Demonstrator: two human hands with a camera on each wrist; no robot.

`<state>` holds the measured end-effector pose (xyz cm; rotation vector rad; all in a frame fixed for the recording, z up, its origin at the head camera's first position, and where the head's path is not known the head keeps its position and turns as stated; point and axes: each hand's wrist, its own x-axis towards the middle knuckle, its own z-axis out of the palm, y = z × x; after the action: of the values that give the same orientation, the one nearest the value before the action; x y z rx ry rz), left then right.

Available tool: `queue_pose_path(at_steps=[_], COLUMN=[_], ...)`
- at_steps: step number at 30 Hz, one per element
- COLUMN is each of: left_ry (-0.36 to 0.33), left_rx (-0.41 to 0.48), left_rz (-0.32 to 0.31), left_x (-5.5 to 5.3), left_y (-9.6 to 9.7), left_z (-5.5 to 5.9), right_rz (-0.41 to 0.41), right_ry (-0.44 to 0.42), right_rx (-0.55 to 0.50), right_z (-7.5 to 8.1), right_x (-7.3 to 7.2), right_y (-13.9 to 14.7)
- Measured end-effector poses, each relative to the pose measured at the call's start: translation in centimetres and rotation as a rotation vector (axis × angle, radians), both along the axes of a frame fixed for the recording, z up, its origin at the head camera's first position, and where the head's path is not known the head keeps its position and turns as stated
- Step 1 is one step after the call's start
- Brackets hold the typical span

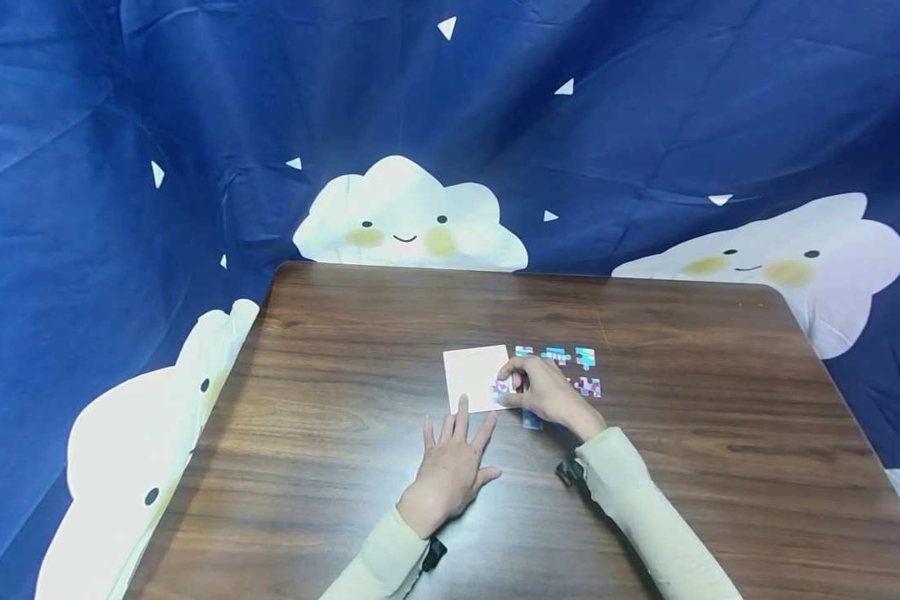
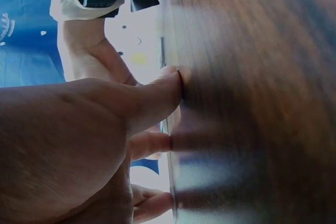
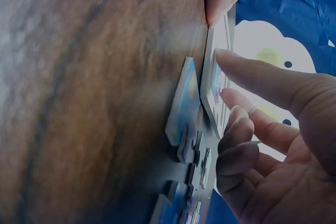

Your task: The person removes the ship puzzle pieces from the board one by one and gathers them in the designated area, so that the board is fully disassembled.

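A white square puzzle board (image 1: pixel 474 369) lies on the brown table. On its right side my right hand (image 1: pixel 546 393) pinches a small purple-and-blue puzzle piece (image 1: pixel 498 391) between thumb and index finger; in the right wrist view the piece lies flat against the board. My left hand (image 1: pixel 447 471) is spread on the table, fingers straight, one fingertip touching the board's front edge. Close up, the left thumb (image 2: pixel 157 98) rests on the tabletop.
Right of the board lie loose puzzle pieces, among them a teal one (image 1: pixel 585 358), a purple one (image 1: pixel 589 386) and a blue one (image 1: pixel 532 420) nearer me. Some are partly hidden by the right hand. A blue curtain (image 1: pixel 390 92) with clouds hangs behind the wooden table (image 1: pixel 345 350).
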<state>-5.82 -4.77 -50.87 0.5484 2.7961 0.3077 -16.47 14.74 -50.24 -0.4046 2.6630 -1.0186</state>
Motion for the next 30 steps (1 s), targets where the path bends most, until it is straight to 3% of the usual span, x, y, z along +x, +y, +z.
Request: queue_pose_path(at_steps=[14,22,30], left_ry=[0.026,0.018,0.005], left_rx=[-0.059,-0.048,-0.045], left_rz=[-0.020,-0.018,-0.019], left_x=[-0.5,-0.4,-0.3], left_y=[0.1,0.2,0.1], left_z=[-0.2,0.0,-0.2], right_rz=[-0.018,0.040,0.057], right_ry=[0.090,0.047,0.101], right_rx=[-0.027,-0.076,-0.120], right_z=[0.4,0.5,0.3], right_x=[-0.1,-0.1,0.6], right_y=[0.5,0.6,1.1])
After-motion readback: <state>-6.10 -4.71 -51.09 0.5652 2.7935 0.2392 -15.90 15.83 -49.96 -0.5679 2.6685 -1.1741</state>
